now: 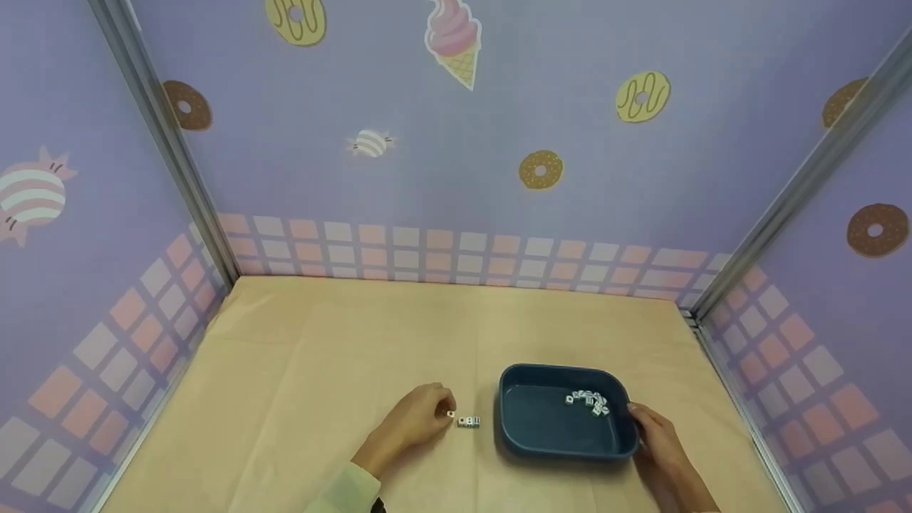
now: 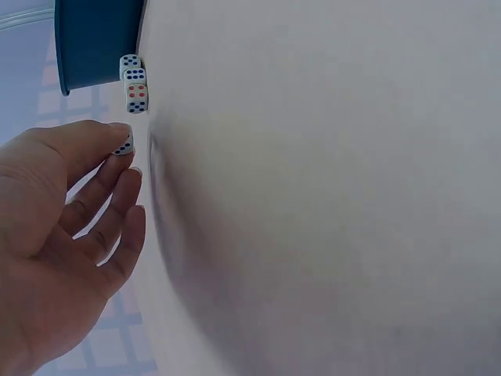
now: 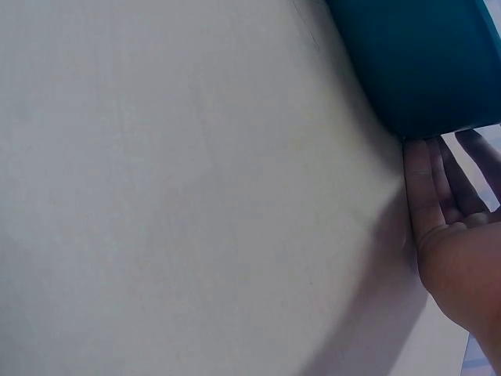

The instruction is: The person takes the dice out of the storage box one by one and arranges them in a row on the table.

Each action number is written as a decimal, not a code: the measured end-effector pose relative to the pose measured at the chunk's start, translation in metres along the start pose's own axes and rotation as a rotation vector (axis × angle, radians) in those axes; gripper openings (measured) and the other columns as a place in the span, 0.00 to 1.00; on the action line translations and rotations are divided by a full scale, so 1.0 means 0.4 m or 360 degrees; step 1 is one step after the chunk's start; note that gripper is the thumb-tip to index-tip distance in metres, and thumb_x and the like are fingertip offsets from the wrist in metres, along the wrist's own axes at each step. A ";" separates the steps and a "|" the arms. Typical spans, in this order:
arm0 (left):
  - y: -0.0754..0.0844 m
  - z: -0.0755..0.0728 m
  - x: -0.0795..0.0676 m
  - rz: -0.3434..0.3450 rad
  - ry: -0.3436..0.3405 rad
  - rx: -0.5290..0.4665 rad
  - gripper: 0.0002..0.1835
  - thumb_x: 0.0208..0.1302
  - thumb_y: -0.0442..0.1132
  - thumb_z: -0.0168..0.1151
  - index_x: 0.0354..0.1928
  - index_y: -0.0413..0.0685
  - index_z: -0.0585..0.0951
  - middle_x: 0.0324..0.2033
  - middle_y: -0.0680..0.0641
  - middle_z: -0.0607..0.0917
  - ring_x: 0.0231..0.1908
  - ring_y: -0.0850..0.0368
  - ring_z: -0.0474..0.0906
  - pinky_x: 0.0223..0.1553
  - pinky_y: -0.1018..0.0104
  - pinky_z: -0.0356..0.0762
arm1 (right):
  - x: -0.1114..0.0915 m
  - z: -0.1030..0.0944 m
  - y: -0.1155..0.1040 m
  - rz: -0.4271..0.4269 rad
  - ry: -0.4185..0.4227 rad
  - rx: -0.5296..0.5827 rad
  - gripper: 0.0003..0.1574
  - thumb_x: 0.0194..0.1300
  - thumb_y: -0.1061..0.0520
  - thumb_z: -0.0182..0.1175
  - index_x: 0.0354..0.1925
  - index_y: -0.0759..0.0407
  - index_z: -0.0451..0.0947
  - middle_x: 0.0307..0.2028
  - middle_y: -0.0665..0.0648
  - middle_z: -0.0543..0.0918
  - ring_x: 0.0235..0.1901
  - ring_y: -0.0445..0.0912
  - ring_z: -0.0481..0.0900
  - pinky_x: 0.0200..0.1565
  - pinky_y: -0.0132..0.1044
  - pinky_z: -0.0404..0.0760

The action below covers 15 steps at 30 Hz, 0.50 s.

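Note:
My left hand point(image 1: 422, 417) pinches a small white die point(image 2: 124, 144) between thumb and fingertips, its blue dots showing in the left wrist view. Just beyond the held die, a short row of dice point(image 1: 469, 422) lies on the table; in the left wrist view the nearest of these dice point(image 2: 137, 97) shows red dots on top. To the right stands a dark blue rectangular bin point(image 1: 556, 450) with several loose dice point(image 1: 589, 400) inside, grouped toward its right side. My right hand point(image 1: 661, 436) rests its outstretched fingers point(image 3: 423, 176) against the bin's right end.
A beige cloth covers the table point(image 1: 342, 342). Purple walls point(image 1: 427, 178) printed with sweets and doughnuts enclose its back and sides, with metal posts point(image 1: 167, 142) at the corners. The dice row sits in the gap between my left hand and the bin.

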State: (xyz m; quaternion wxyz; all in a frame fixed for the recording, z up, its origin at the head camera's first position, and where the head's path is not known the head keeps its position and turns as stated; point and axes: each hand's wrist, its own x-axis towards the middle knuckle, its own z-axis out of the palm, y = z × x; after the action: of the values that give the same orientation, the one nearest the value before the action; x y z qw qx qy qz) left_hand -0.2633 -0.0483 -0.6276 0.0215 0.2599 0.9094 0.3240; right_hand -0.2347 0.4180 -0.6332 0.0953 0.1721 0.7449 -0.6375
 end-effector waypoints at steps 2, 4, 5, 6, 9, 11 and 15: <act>0.000 0.003 0.004 0.0004 -0.0001 -0.0016 0.05 0.67 0.32 0.70 0.42 0.48 0.86 0.36 0.54 0.83 0.37 0.61 0.77 0.42 0.64 0.81 | 0.000 -0.001 0.002 -0.0018 0.0003 -0.0006 0.40 0.86 0.47 0.46 0.79 0.75 0.54 0.80 0.75 0.53 0.81 0.65 0.46 0.79 0.57 0.48; -0.001 0.006 0.007 0.0000 -0.0003 -0.0043 0.07 0.66 0.31 0.71 0.43 0.47 0.85 0.36 0.54 0.83 0.37 0.62 0.78 0.41 0.64 0.80 | -0.001 -0.001 0.003 -0.0038 -0.0001 -0.0008 0.40 0.86 0.47 0.46 0.79 0.75 0.56 0.80 0.75 0.54 0.81 0.64 0.47 0.79 0.57 0.48; -0.002 0.008 0.009 -0.0001 -0.0006 -0.0055 0.08 0.65 0.30 0.71 0.43 0.47 0.85 0.36 0.54 0.84 0.37 0.62 0.78 0.40 0.63 0.81 | -0.002 -0.002 0.005 -0.0045 0.0000 -0.0011 0.40 0.86 0.47 0.46 0.78 0.75 0.56 0.79 0.75 0.54 0.81 0.64 0.48 0.79 0.57 0.49; -0.002 0.010 0.011 -0.0009 -0.0010 -0.0065 0.08 0.65 0.30 0.71 0.43 0.47 0.85 0.36 0.54 0.84 0.37 0.62 0.78 0.41 0.63 0.81 | -0.002 -0.002 0.006 -0.0056 0.0008 -0.0019 0.40 0.86 0.47 0.46 0.78 0.75 0.57 0.79 0.75 0.55 0.81 0.64 0.49 0.79 0.57 0.49; -0.001 0.014 0.011 -0.0012 -0.0019 -0.0082 0.09 0.64 0.29 0.71 0.43 0.48 0.85 0.36 0.54 0.85 0.37 0.62 0.78 0.41 0.62 0.80 | -0.005 -0.002 0.007 -0.0087 0.0022 -0.0030 0.39 0.86 0.47 0.47 0.77 0.75 0.59 0.78 0.75 0.57 0.81 0.64 0.50 0.79 0.57 0.50; 0.001 0.016 0.011 -0.0013 -0.0029 -0.0093 0.09 0.64 0.28 0.71 0.42 0.48 0.86 0.36 0.54 0.85 0.38 0.60 0.79 0.42 0.61 0.80 | -0.006 -0.003 0.007 -0.0093 0.0036 -0.0037 0.39 0.86 0.47 0.48 0.77 0.76 0.59 0.78 0.75 0.57 0.81 0.64 0.50 0.79 0.57 0.50; 0.002 0.021 0.010 -0.0012 -0.0048 -0.0116 0.09 0.64 0.28 0.71 0.42 0.49 0.86 0.37 0.55 0.86 0.39 0.58 0.80 0.43 0.60 0.81 | -0.010 -0.003 0.007 -0.0098 0.0041 -0.0031 0.41 0.85 0.46 0.48 0.77 0.76 0.59 0.78 0.75 0.57 0.80 0.65 0.50 0.79 0.56 0.51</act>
State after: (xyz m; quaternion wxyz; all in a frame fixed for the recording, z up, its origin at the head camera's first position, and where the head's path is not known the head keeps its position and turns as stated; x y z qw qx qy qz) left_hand -0.2647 -0.0408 -0.6331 0.0459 0.2604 0.8975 0.3529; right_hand -0.2298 0.4190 -0.6340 0.0677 0.1564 0.7571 -0.6306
